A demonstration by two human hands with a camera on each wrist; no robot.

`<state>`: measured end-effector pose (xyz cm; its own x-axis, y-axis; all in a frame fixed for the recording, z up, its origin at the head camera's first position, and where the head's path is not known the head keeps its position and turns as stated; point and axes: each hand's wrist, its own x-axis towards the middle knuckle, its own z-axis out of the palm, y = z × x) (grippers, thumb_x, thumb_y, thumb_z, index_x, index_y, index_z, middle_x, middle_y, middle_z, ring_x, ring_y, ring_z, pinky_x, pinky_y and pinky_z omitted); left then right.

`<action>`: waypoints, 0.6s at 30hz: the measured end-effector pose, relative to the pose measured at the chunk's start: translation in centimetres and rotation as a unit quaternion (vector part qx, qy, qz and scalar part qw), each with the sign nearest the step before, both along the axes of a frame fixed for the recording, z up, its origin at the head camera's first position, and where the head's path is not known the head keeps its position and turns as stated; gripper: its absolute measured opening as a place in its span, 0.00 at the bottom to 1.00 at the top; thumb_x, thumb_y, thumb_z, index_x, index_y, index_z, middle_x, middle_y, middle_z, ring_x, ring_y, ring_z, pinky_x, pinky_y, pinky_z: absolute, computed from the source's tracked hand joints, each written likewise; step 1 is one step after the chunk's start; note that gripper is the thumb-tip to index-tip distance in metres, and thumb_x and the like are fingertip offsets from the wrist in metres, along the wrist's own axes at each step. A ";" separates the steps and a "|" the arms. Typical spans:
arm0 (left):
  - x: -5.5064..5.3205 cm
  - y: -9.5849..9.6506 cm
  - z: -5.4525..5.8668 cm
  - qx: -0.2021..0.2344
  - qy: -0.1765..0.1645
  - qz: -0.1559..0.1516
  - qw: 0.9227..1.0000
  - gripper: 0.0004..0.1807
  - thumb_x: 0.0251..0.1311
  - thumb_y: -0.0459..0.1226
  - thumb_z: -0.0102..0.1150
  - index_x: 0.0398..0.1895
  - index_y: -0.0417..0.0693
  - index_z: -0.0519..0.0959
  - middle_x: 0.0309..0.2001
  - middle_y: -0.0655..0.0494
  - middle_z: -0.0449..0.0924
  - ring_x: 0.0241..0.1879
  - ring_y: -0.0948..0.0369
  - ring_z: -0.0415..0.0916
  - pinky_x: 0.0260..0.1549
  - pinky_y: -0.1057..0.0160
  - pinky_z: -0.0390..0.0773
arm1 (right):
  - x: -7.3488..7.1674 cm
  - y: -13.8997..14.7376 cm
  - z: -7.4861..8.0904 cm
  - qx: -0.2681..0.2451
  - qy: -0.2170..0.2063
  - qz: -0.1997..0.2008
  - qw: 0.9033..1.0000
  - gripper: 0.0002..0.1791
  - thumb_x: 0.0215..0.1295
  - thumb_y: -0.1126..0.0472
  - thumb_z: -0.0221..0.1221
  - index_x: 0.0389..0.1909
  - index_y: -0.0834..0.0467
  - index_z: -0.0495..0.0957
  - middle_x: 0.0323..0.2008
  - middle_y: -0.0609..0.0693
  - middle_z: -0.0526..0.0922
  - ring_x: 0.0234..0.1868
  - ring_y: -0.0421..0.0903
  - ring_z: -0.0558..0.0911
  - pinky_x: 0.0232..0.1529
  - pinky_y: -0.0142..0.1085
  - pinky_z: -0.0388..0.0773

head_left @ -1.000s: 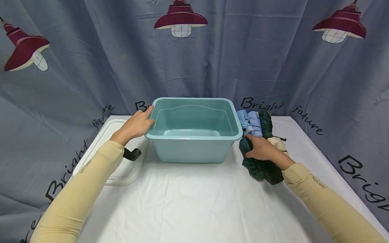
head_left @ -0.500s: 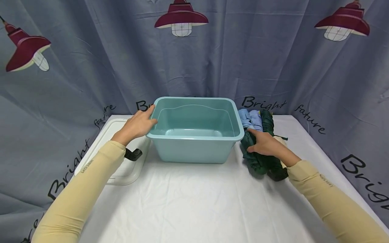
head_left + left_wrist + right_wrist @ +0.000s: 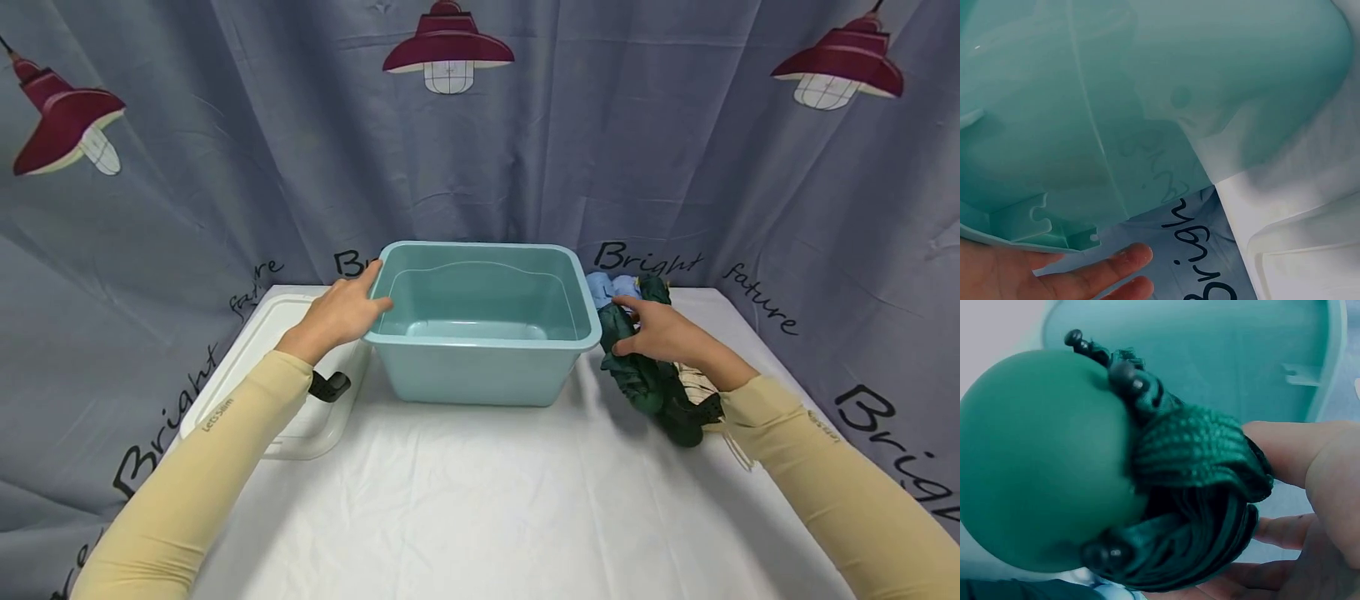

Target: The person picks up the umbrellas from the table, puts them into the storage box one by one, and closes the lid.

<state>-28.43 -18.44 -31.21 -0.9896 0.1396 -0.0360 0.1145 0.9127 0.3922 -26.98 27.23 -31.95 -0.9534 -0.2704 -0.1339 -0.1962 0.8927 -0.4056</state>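
Note:
My right hand point(image 3: 663, 333) grips a folded dark green umbrella point(image 3: 632, 383) at the right end of a teal plastic tub point(image 3: 472, 372). In the right wrist view, the umbrella's rounded green end point(image 3: 1047, 456) points away from the palm, with gathered fabric point(image 3: 1191, 450) and dark rib tips behind it. Thumb and fingers lie on opposite sides of the fabric. My left hand point(image 3: 337, 312) rests at the tub's left rim, thumb over the edge. In the left wrist view its fingers point(image 3: 1094, 278) stretch out straight beside the tub's wall.
Two light blue rolled umbrellas point(image 3: 600, 287) and a dark green one point(image 3: 655, 289) lie behind the right hand. Under it show a beige one point(image 3: 697, 385) and another dark one point(image 3: 681, 423). A white lid point(image 3: 300, 429) lies left of the tub. A patterned curtain point(image 3: 480, 167) hangs behind.
My right hand has moved slightly back and right, lifting and tilting the dark green umbrella; more of the beige one's front shows. The left hand stays at the tub's rim.

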 end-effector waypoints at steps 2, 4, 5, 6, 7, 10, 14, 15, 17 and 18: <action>0.0 0.0 0.0 -0.001 0.003 0.002 1.000 0.41 0.60 0.58 0.40 0.72 0.69 0.33 0.71 0.49 0.51 0.68 0.42 0.47 0.54 0.36 0.59 | -0.1 0.0 0.6 -0.007 -0.002 -0.002 1.000 0.48 0.51 0.52 0.65 0.71 0.57 0.51 0.58 0.65 0.69 0.53 0.58 0.73 0.42 0.48 0.73; 0.0 0.0 0.1 -0.001 0.005 0.003 1.000 0.41 0.60 0.58 0.40 0.72 0.70 0.33 0.71 0.49 0.52 0.68 0.42 0.47 0.53 0.36 0.59 | -0.2 0.0 1.1 -0.009 0.000 -0.002 1.000 0.48 0.51 0.52 0.65 0.71 0.57 0.51 0.56 0.65 0.70 0.51 0.57 0.73 0.42 0.48 0.73; 0.0 0.0 0.1 -0.003 0.004 0.004 1.000 0.41 0.60 0.58 0.40 0.72 0.70 0.33 0.71 0.49 0.52 0.68 0.42 0.47 0.53 0.36 0.59 | -0.2 0.0 1.4 -0.011 0.000 -0.002 1.000 0.49 0.51 0.52 0.65 0.71 0.56 0.51 0.56 0.65 0.70 0.50 0.57 0.73 0.42 0.48 0.73; 0.0 0.0 0.1 -0.004 0.004 0.003 1.000 0.41 0.60 0.58 0.39 0.72 0.70 0.33 0.71 0.49 0.52 0.68 0.42 0.47 0.53 0.36 0.59 | -0.3 0.1 1.7 -0.013 0.000 -0.002 1.000 0.49 0.51 0.53 0.65 0.71 0.56 0.51 0.55 0.65 0.70 0.50 0.56 0.73 0.43 0.48 0.73; 0.0 0.0 0.1 -0.006 0.004 0.003 1.000 0.41 0.60 0.59 0.39 0.72 0.71 0.32 0.71 0.49 0.52 0.68 0.42 0.47 0.53 0.36 0.59 | -0.4 0.1 1.9 -0.015 0.000 -0.004 1.000 0.49 0.51 0.53 0.65 0.71 0.56 0.51 0.55 0.65 0.70 0.50 0.56 0.73 0.43 0.49 0.73; 0.1 0.0 0.0 -0.010 0.002 0.004 1.000 0.41 0.60 0.59 0.39 0.71 0.72 0.31 0.71 0.49 0.52 0.68 0.42 0.48 0.53 0.36 0.59 | -0.5 0.2 2.8 -0.016 0.005 -0.004 1.000 0.48 0.51 0.53 0.65 0.71 0.57 0.51 0.56 0.65 0.70 0.53 0.59 0.72 0.45 0.52 0.72; 0.1 0.0 0.0 -0.012 0.000 0.005 1.000 0.41 0.60 0.58 0.38 0.71 0.73 0.30 0.71 0.50 0.52 0.68 0.42 0.48 0.53 0.37 0.60 | -0.6 0.1 4.2 -0.019 0.004 -0.009 1.000 0.47 0.52 0.53 0.64 0.71 0.56 0.51 0.58 0.66 0.67 0.57 0.61 0.69 0.46 0.55 0.72; 0.1 0.0 0.0 -0.012 0.000 0.005 1.000 0.41 0.60 0.58 0.38 0.71 0.72 0.30 0.71 0.51 0.51 0.68 0.42 0.48 0.53 0.36 0.60 | -0.6 0.1 4.6 -0.022 0.002 -0.011 1.000 0.47 0.53 0.54 0.64 0.71 0.56 0.51 0.58 0.66 0.67 0.57 0.61 0.68 0.46 0.55 0.72; 0.1 0.0 0.1 -0.012 -0.002 0.006 1.000 0.41 0.60 0.58 0.39 0.71 0.71 0.31 0.71 0.51 0.51 0.68 0.42 0.47 0.54 0.36 0.59 | -0.6 0.1 5.3 -0.027 -0.002 -0.012 1.000 0.47 0.53 0.53 0.64 0.71 0.56 0.50 0.59 0.67 0.66 0.57 0.61 0.68 0.46 0.54 0.73; 0.1 0.1 0.1 -0.011 -0.003 0.006 1.000 0.41 0.60 0.58 0.39 0.72 0.71 0.31 0.71 0.51 0.51 0.68 0.42 0.47 0.54 0.35 0.58 | -0.7 0.0 5.6 -0.029 -0.005 -0.012 1.000 0.47 0.54 0.53 0.64 0.71 0.55 0.49 0.58 0.67 0.66 0.56 0.61 0.69 0.45 0.54 0.73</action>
